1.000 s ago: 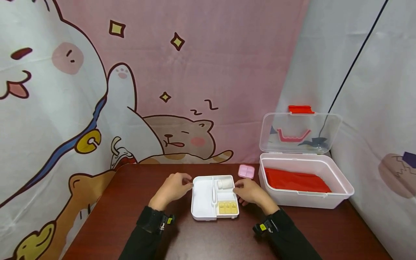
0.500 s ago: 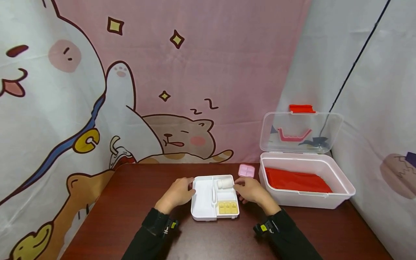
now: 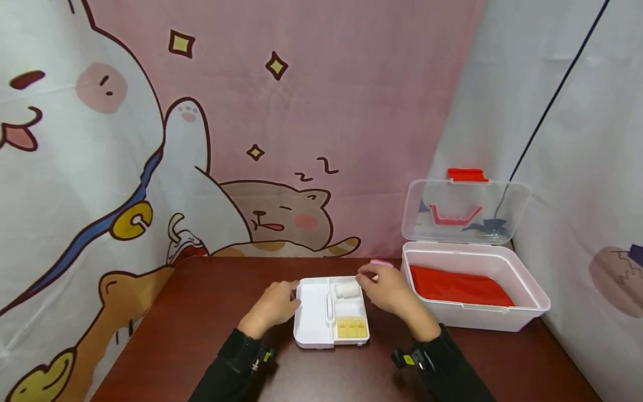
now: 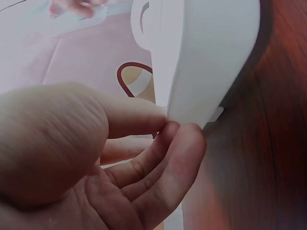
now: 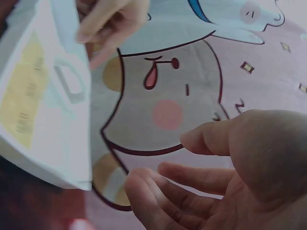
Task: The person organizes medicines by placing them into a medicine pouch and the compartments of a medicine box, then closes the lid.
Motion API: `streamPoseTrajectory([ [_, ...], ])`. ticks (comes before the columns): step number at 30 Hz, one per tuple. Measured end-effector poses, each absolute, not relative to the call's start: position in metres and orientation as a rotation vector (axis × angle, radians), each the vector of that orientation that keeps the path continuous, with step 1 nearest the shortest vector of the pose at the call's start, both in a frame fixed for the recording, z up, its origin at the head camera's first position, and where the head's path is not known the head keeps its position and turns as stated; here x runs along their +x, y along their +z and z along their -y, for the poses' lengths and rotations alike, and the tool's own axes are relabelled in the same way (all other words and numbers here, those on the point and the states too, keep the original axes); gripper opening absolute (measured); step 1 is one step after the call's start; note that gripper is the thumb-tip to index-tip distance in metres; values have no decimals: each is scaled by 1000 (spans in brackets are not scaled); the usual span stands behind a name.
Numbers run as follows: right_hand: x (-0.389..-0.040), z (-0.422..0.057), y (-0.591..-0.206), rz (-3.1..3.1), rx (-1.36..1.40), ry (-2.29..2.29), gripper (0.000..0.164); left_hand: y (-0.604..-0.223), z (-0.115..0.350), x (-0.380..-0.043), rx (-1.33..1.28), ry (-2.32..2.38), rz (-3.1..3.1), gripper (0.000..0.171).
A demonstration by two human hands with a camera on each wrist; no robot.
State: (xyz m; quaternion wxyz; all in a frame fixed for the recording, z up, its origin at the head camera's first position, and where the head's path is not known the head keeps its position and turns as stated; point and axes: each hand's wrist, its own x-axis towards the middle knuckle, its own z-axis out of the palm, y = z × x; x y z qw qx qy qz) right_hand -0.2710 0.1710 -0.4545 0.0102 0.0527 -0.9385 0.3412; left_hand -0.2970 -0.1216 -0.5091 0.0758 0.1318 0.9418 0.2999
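Note:
A shallow white compartment box (image 3: pixel 312 318) lies flat on the table, with yellow lidded compartments (image 3: pixel 351 328) at its front right and a small white roll (image 3: pixel 348 288) at its back right. My left hand (image 3: pixel 273 307) pinches the box's left back rim; in the left wrist view the thumb and fingertips meet at the white wall (image 4: pixel 211 57). Just off the back right corner hovers my right hand (image 3: pixel 387 287). Its thumb and fingers (image 5: pixel 148 191) stand apart in the right wrist view, with nothing between them. Behind that hand, a pink case (image 3: pixel 382 262) is mostly hidden.
To the right stands a pale plastic bin (image 3: pixel 482 318) with a red cloth-like item (image 3: pixel 459 285) inside. Its clear lid (image 3: pixel 467 192) is raised at the back. A printed curtain (image 3: pixel 382 111) hangs behind the brown table (image 3: pixel 321 379).
My left hand has moved right onto the box's rim. The right hand has lifted away from the right rim toward the back, now covering most of the pink case.

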Motion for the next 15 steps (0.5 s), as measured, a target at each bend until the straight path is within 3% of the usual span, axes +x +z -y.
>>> streamPoseTrajectory([
  [8,-303,-164,-407,3027,329,658,30,-506,121,-296,380,897,-2819,56],
  [15,-346,-162,-406,3187,210,370,27,-505,122,-293,377,839,-2842,57],
])
